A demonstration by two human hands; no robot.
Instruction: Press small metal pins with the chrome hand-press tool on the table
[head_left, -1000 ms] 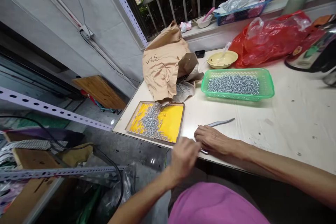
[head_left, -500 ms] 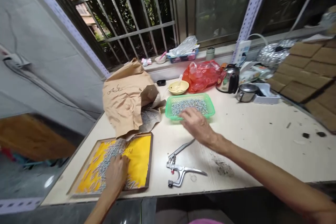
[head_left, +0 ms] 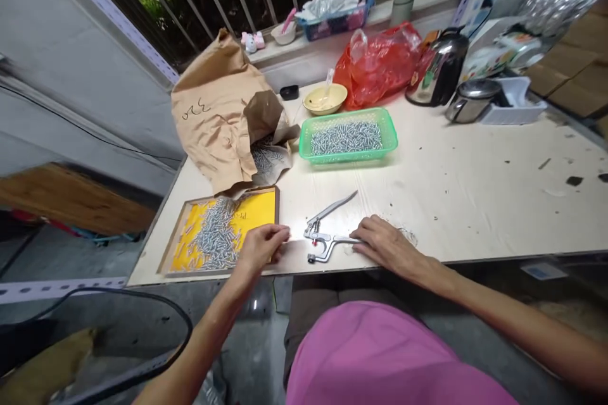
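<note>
A pair of silver snap pliers (head_left: 327, 237) lies on the table near its front edge, its handles spread apart. My right hand (head_left: 387, 243) has its fingers closed round the end of the lower handle. Beside the pliers' head, my left hand (head_left: 263, 247) hovers at the right edge of a shallow tray (head_left: 277, 202) with a yellow bottom. Its thumb and fingertips are pinched together; what they hold, if anything, is too small to make out. Small silver metal pieces (head_left: 216, 237) are heaped in the tray. More of them fill a green plastic basket (head_left: 349, 155) behind the pliers.
A crumpled brown paper bag (head_left: 213, 120) with metal pieces at its mouth stands behind the tray. Farther back are a yellow bowl (head_left: 313, 106), a red plastic bag (head_left: 375, 69), a kettle (head_left: 441, 66), a metal pot (head_left: 470, 101) and a white tray (head_left: 515, 111).
My left hand has left the metal pieces and moved right, out toward the pliers. The right hand has come down from the green basket to the pliers' handle. The view has tilted down.
</note>
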